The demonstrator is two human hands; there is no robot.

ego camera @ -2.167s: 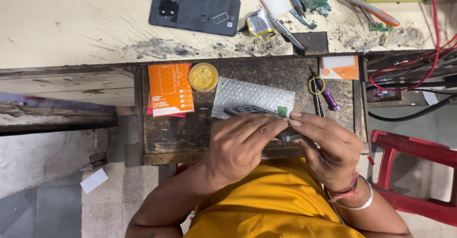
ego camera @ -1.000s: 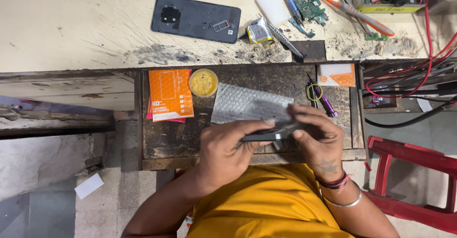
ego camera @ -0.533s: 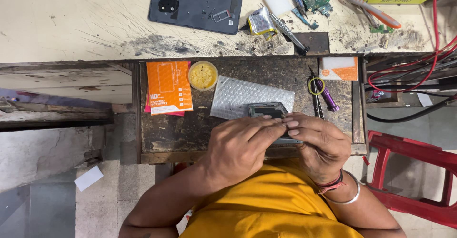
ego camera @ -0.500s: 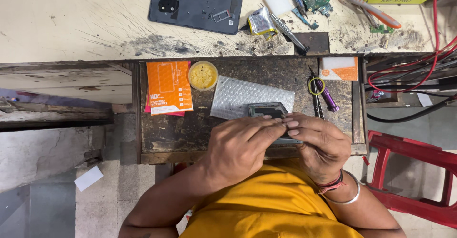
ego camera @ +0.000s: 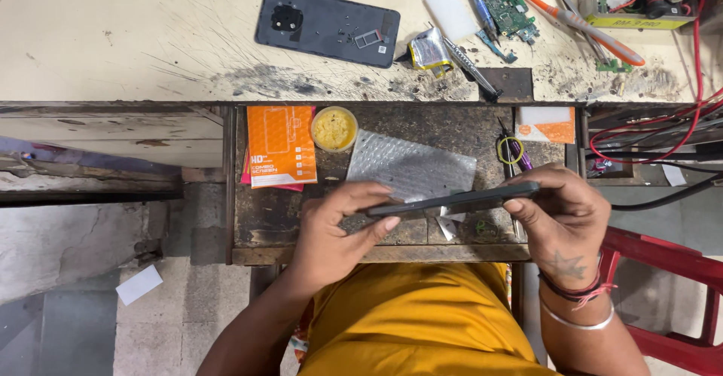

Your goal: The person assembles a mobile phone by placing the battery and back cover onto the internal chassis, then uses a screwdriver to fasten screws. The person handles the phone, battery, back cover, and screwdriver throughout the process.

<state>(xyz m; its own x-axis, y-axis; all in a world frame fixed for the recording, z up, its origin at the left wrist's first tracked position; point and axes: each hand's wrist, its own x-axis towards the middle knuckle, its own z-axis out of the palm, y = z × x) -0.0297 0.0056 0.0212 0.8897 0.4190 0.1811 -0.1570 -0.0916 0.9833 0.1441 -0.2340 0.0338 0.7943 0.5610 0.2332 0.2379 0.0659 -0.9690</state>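
Note:
My left hand (ego camera: 335,229) and my right hand (ego camera: 565,218) hold a thin dark phone (ego camera: 452,201) edge-on between them, over an open wooden drawer (ego camera: 376,254). The left thumb and fingers pinch its left end; the right fingers grip its right end. Below the phone in the drawer lies a sheet of bubble wrap (ego camera: 410,167). A second dark phone (ego camera: 327,26) lies back-up on the pale worktop (ego camera: 113,37) above.
In the drawer sit an orange packet (ego camera: 281,145), a small round tub of yellow paste (ego camera: 334,128), an orange-and-white card (ego camera: 546,125) and a yellow ring (ego camera: 510,149). Tools, a green circuit board (ego camera: 506,6) and a small battery (ego camera: 429,48) lie on the worktop. Red chair (ego camera: 670,263) at right.
The phone, held close in front of my body between both hands, has turned edge-on and now stretches wide between them; the hands have spread apart.

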